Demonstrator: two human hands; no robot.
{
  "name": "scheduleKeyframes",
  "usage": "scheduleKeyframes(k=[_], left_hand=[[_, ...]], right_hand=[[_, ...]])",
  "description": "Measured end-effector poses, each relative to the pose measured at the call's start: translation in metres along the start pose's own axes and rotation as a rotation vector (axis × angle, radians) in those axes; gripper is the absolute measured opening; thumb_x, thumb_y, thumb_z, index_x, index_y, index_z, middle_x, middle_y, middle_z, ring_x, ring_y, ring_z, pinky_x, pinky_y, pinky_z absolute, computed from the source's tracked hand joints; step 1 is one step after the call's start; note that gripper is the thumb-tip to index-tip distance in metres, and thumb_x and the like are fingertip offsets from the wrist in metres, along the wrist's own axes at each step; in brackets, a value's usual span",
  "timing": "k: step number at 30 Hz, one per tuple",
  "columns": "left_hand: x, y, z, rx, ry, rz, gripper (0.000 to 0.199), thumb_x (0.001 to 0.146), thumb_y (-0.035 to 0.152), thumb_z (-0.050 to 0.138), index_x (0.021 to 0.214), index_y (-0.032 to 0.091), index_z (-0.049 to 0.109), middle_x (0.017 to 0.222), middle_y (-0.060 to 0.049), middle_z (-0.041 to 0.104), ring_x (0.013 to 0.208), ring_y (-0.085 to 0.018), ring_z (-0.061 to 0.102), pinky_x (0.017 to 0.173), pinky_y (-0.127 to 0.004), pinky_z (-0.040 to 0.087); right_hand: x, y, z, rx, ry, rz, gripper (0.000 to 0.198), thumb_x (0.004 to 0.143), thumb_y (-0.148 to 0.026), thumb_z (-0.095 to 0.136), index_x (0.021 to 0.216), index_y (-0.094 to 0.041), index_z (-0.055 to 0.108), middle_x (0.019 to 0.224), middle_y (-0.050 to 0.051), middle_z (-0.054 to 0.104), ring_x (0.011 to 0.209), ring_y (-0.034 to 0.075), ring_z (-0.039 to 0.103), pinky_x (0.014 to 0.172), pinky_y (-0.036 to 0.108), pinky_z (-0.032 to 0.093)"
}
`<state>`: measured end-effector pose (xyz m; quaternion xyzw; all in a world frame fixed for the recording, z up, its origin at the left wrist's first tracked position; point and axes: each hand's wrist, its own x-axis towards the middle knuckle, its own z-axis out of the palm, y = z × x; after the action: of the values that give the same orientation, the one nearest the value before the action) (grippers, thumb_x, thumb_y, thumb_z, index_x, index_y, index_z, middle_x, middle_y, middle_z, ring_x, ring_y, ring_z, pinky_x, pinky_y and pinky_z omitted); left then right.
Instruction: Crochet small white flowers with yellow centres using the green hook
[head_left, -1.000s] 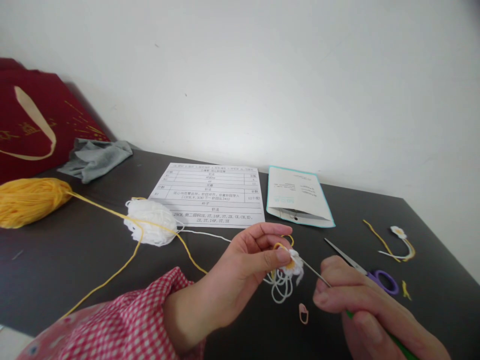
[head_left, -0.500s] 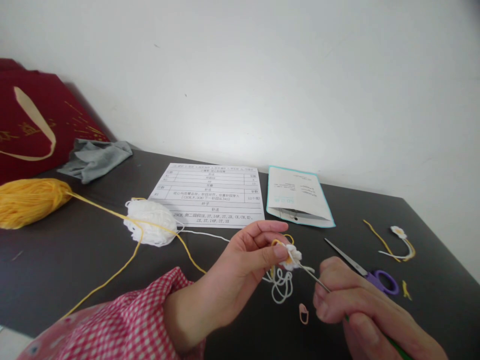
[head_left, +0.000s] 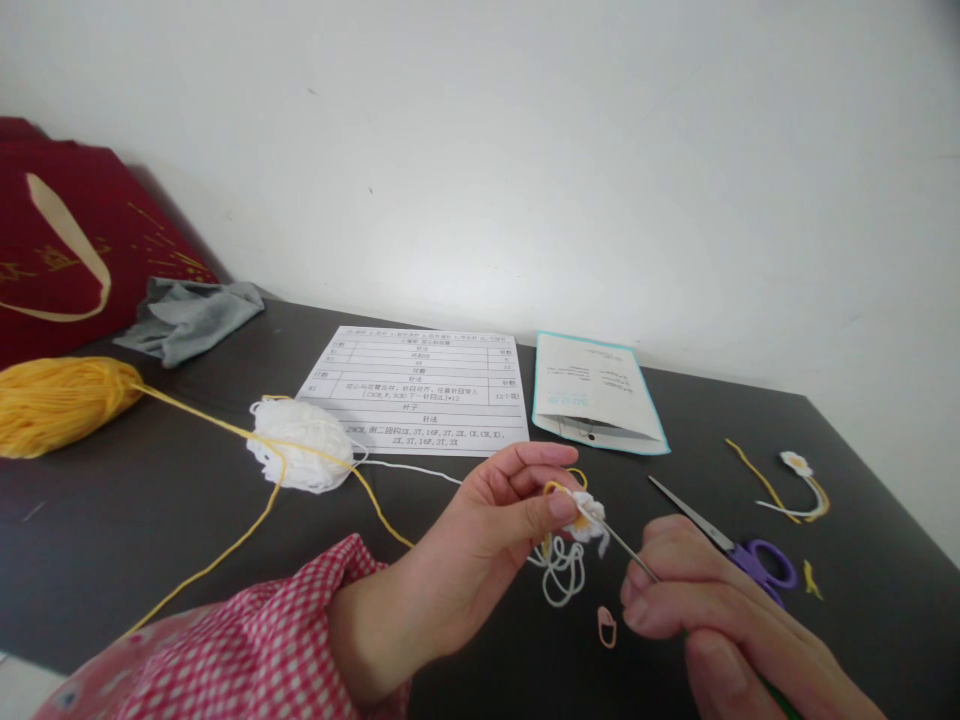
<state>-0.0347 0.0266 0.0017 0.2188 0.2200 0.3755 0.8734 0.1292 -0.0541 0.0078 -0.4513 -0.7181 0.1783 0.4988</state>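
Note:
Between thumb and fingers, my left hand [head_left: 487, 530] pinches a small white and yellow crocheted flower [head_left: 587, 518]. My right hand [head_left: 720, 610] is closed round a crochet hook [head_left: 626, 549] with a thin metal shaft and a green handle partly hidden in the palm. The hook's tip meets the flower's right side; its exact place in the stitches is too small to tell. Loose white yarn [head_left: 559, 570] hangs in loops below the flower, and a short white strand droops from its edge. A pink stitch marker [head_left: 607, 627] lies on the table near my right fingers.
On the dark table [head_left: 285, 620] are a white yarn ball [head_left: 300, 445], a yellow skein [head_left: 67, 405], a printed sheet [head_left: 420, 390], a white pouch [head_left: 592, 385], purple scissors [head_left: 761, 565] and another small flower [head_left: 796, 464]. A grey cloth [head_left: 187, 320] and red bag [head_left: 67, 240] stand at left.
The hook's tip has shifted slightly up and left against the flower, with my right hand moving a little left. The short white strand now hangs downward instead of sideways.

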Motion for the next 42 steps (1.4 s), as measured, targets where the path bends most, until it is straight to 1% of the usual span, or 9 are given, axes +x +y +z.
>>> scheduleKeyframes(k=[5,8,13,19,23,30,32,38,42], left_hand=[[0.0,0.0,0.002,-0.016,0.015,-0.037,0.022,0.075,0.009,0.078,0.095,0.016,0.073,0.074,0.003,0.065,0.067,-0.007,0.058,0.068,-0.02,0.043],[0.0,0.0,0.003,-0.029,0.035,-0.064,0.022,0.075,0.009,0.078,0.095,0.016,0.073,0.074,0.003,0.065,0.067,-0.007,0.058,0.068,-0.02,0.043],[0.0,0.0,0.002,-0.019,0.027,-0.047,0.023,0.074,0.01,0.079,0.095,0.016,0.073,0.074,0.003,0.063,0.068,-0.008,0.057,0.069,-0.021,0.043],[0.001,0.001,0.0,0.0,0.003,-0.04,0.022,0.074,0.01,0.078,0.094,0.015,0.073,0.075,0.002,0.064,0.068,-0.008,0.057,0.069,-0.021,0.042],[0.001,0.001,-0.001,0.001,-0.002,-0.048,0.021,0.074,0.009,0.078,0.094,0.015,0.073,0.074,0.002,0.065,0.068,-0.007,0.057,0.069,-0.02,0.043],[0.002,0.001,-0.001,0.025,-0.021,-0.03,0.019,0.074,0.009,0.078,0.091,0.015,0.072,0.074,0.002,0.067,0.068,-0.007,0.059,0.069,-0.02,0.044],[0.002,0.001,0.0,0.044,-0.023,-0.031,0.019,0.072,0.01,0.079,0.089,0.016,0.073,0.073,0.002,0.067,0.067,-0.007,0.059,0.068,-0.02,0.043],[0.0,-0.001,0.001,0.072,-0.05,-0.113,0.026,0.068,0.011,0.083,0.091,0.016,0.073,0.071,0.002,0.069,0.064,-0.008,0.06,0.066,-0.021,0.043],[0.001,0.002,0.0,0.086,-0.028,-0.076,0.026,0.069,0.011,0.082,0.093,0.015,0.073,0.071,0.001,0.07,0.063,-0.008,0.062,0.067,-0.021,0.045]], right_hand=[[0.006,0.001,-0.002,-0.011,-0.084,-0.065,0.024,0.102,-0.03,0.047,0.09,-0.02,0.065,0.074,0.003,0.067,0.07,0.017,0.063,0.066,0.027,0.053],[0.006,0.002,-0.001,-0.019,-0.062,-0.068,0.024,0.101,-0.03,0.047,0.089,-0.021,0.066,0.074,0.003,0.068,0.069,0.017,0.064,0.064,0.028,0.054],[0.004,0.003,-0.001,-0.163,-0.102,-0.105,0.025,0.101,-0.029,0.047,0.089,-0.022,0.068,0.075,0.004,0.071,0.072,0.019,0.07,0.07,0.031,0.057],[0.005,0.001,0.007,-0.216,0.01,-0.118,0.028,0.096,-0.044,0.053,0.087,-0.024,0.072,0.08,0.007,0.071,0.072,0.022,0.069,0.072,0.038,0.059],[0.004,0.003,0.011,-0.221,0.017,-0.138,0.03,0.095,-0.046,0.053,0.087,-0.025,0.073,0.081,0.007,0.07,0.073,0.023,0.069,0.073,0.039,0.059],[0.0,0.016,0.007,-0.269,-0.018,-0.347,0.022,0.098,-0.025,0.048,0.086,-0.022,0.067,0.07,0.003,0.07,0.062,0.018,0.067,0.068,0.034,0.056],[0.002,0.016,0.006,-0.289,-0.033,-0.371,0.023,0.099,-0.023,0.046,0.086,-0.021,0.065,0.068,0.002,0.069,0.06,0.018,0.067,0.068,0.034,0.055],[0.009,0.003,0.0,-0.142,-0.139,-0.174,0.025,0.103,-0.028,0.043,0.089,-0.022,0.063,0.072,0.002,0.069,0.072,0.017,0.069,0.072,0.029,0.055],[0.004,0.001,0.001,0.056,-0.047,-0.013,0.023,0.101,-0.034,0.047,0.094,-0.024,0.066,0.074,0.003,0.066,0.071,0.019,0.064,0.068,0.029,0.054]])
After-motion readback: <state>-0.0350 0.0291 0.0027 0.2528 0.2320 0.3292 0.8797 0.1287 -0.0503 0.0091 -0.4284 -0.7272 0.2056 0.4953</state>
